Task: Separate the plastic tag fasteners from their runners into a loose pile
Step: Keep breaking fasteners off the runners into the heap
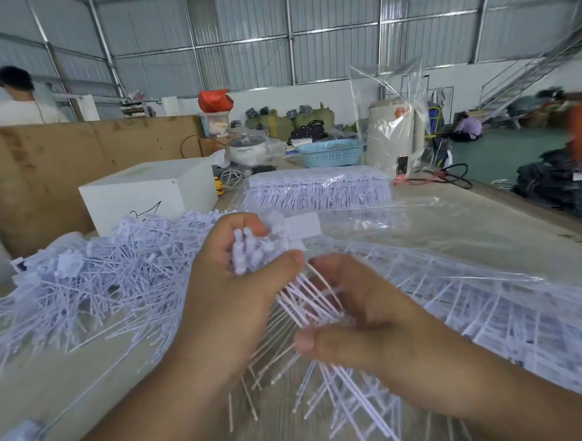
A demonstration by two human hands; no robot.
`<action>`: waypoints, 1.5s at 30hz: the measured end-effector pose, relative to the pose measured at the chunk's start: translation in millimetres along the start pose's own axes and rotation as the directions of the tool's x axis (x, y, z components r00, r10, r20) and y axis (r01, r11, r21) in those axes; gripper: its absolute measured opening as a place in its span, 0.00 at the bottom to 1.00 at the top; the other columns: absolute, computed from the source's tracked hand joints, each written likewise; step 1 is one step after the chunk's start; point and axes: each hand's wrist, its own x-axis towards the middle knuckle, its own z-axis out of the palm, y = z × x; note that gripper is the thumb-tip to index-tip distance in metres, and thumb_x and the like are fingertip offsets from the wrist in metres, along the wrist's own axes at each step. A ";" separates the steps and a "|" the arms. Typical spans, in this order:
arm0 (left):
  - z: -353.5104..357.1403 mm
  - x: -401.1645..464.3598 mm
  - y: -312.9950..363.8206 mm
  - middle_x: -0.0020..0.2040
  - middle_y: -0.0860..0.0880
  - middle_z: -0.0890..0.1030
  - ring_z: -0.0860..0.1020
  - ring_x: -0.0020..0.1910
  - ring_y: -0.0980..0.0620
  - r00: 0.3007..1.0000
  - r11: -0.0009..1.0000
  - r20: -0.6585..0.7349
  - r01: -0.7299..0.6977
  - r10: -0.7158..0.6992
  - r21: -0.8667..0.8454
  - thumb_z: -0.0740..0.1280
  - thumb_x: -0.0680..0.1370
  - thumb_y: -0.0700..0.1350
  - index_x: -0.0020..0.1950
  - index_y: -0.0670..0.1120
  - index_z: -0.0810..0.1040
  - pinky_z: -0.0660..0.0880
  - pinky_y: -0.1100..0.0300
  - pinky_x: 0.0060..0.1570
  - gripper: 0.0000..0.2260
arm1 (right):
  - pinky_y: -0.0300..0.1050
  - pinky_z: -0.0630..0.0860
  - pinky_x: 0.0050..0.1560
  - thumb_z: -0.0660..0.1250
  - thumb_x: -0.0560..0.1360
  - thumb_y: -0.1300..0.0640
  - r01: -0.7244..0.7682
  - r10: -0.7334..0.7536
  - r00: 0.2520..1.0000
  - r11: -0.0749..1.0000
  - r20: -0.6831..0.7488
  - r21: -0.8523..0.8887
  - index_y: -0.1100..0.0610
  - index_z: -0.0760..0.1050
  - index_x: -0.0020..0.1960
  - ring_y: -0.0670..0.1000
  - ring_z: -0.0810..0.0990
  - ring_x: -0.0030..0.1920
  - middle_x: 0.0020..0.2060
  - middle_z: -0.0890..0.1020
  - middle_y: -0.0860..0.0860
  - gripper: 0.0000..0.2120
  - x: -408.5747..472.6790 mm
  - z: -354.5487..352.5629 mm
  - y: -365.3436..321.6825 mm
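Observation:
My left hand [226,288] grips the head end of a bunch of white plastic tag fasteners [254,251], thumb pressed over them. The thin stems of that bunch [305,295] fan down and right into my right hand [359,323], which holds them between thumb and curled fingers. A loose pile of separated fasteners [97,280] covers the table to the left. Fasteners still on their runners [484,309] lie in clear plastic on the right. More stems [349,409] spread out below my hands.
A wrapped stack of fasteners [318,189] lies behind my hands, a white box [150,195] to its left. Farther back stand a blue basket [330,153], a bagged kettle [395,137] and a brown board [50,169]. A single fastener [23,434] lies near left.

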 end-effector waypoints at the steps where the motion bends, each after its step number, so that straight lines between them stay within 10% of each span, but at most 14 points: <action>1: 1.7 -0.6 0.9 0.38 0.56 0.83 0.82 0.36 0.58 1.000 1.000 -0.014 -0.025 0.025 0.007 0.75 0.62 0.42 0.42 0.56 0.77 0.77 0.65 0.33 0.13 | 0.43 0.79 0.49 0.76 0.69 0.57 0.000 -0.001 0.995 1.000 0.104 0.010 0.46 0.73 0.63 0.43 0.81 0.48 0.47 0.82 0.42 0.25 -0.2 4.1 -0.6; 6: 5.4 -1.0 0.9 0.42 0.58 0.82 0.81 0.38 0.61 0.998 0.998 0.010 -0.067 0.067 0.018 0.74 0.64 0.42 0.44 0.59 0.77 0.76 0.67 0.34 0.16 | 0.48 0.78 0.31 0.66 0.77 0.63 -0.061 0.058 0.996 0.997 0.068 0.047 0.52 0.75 0.51 0.49 0.77 0.27 0.28 0.78 0.51 0.07 3.0 16.1 3.7; 11: 9.2 -0.3 0.4 0.53 0.55 0.85 0.83 0.52 0.54 0.990 0.967 0.085 0.130 -0.114 -0.218 0.79 0.60 0.38 0.62 0.71 0.68 0.79 0.61 0.43 0.41 | 0.43 0.73 0.26 0.63 0.75 0.52 -0.025 0.030 0.999 0.990 -0.036 0.141 0.47 0.76 0.40 0.42 0.66 0.22 0.22 0.66 0.40 0.06 4.7 16.7 3.0; 17: 18.3 -21.6 5.5 0.52 0.42 0.84 0.79 0.34 0.37 0.773 0.883 0.512 0.466 -0.375 -0.057 0.77 0.65 0.52 0.53 0.46 0.81 0.76 0.55 0.23 0.19 | 0.50 0.78 0.29 0.59 0.71 0.61 0.023 -0.023 0.999 1.000 0.025 -0.003 0.46 0.77 0.45 0.42 0.74 0.25 0.23 0.74 0.41 0.13 2.1 16.8 1.8; 23: 8.8 -3.0 5.9 0.30 0.46 0.81 0.78 0.27 0.49 0.853 0.852 0.259 0.500 -0.453 -0.158 0.67 0.67 0.53 0.27 0.46 0.80 0.76 0.58 0.30 0.13 | 0.47 0.72 0.40 0.72 0.71 0.53 -0.053 0.091 0.984 0.969 0.151 -0.239 0.57 0.76 0.43 0.45 0.75 0.35 0.32 0.74 0.48 0.08 0.8 13.3 6.5; 28: -41.0 36.5 -7.2 0.20 0.52 0.63 0.60 0.18 0.55 0.872 0.869 -0.004 0.488 -0.490 0.084 0.70 0.74 0.45 0.35 0.46 0.72 0.61 0.65 0.20 0.10 | 0.43 0.71 0.40 0.74 0.73 0.50 -0.105 0.174 0.968 0.936 0.180 -0.336 0.51 0.78 0.47 0.42 0.76 0.35 0.34 0.79 0.44 0.07 -0.2 14.6 12.4; 32: -70.5 50.6 -24.9 0.34 0.51 0.76 0.74 0.30 0.52 0.953 0.503 -0.161 0.274 -0.256 0.820 0.69 0.75 0.54 0.42 0.49 0.73 0.66 0.59 0.30 0.11 | 0.42 0.72 0.42 0.73 0.73 0.49 -0.110 0.181 0.965 0.936 0.189 -0.335 0.50 0.79 0.47 0.41 0.76 0.36 0.35 0.79 0.43 0.07 -2.1 13.9 11.1; 35: -69.0 45.9 -35.2 0.40 0.50 0.73 0.74 0.39 0.48 0.986 0.198 -0.092 0.119 -0.141 0.973 0.63 0.76 0.60 0.45 0.48 0.70 0.67 0.56 0.36 0.15 | 0.42 0.73 0.41 0.72 0.74 0.49 -0.063 0.139 0.977 0.914 0.164 -0.401 0.50 0.78 0.48 0.41 0.76 0.36 0.36 0.80 0.46 0.07 -2.8 14.1 8.5; 40: -63.1 45.6 -38.4 0.57 0.44 0.75 0.74 0.56 0.41 0.999 0.149 -0.025 0.021 0.023 0.989 0.61 0.76 0.63 0.62 0.42 0.74 0.73 0.48 0.52 0.27 | 0.35 0.69 0.34 0.66 0.77 0.46 0.070 0.008 0.994 0.744 0.113 -0.665 0.48 0.75 0.48 0.40 0.75 0.33 0.34 0.77 0.42 0.06 -3.8 2.5 0.7; 45: -52.9 37.0 -47.8 0.77 0.46 0.59 0.60 0.74 0.42 0.993 0.056 0.044 -0.038 -0.114 0.998 0.51 0.76 0.69 0.79 0.45 0.50 0.62 0.44 0.69 0.40 | 0.41 0.76 0.46 0.61 0.79 0.45 -0.023 -0.038 0.998 0.565 -0.054 -0.824 0.46 0.71 0.46 0.41 0.75 0.43 0.42 0.76 0.42 0.06 0.3 -17.2 -0.9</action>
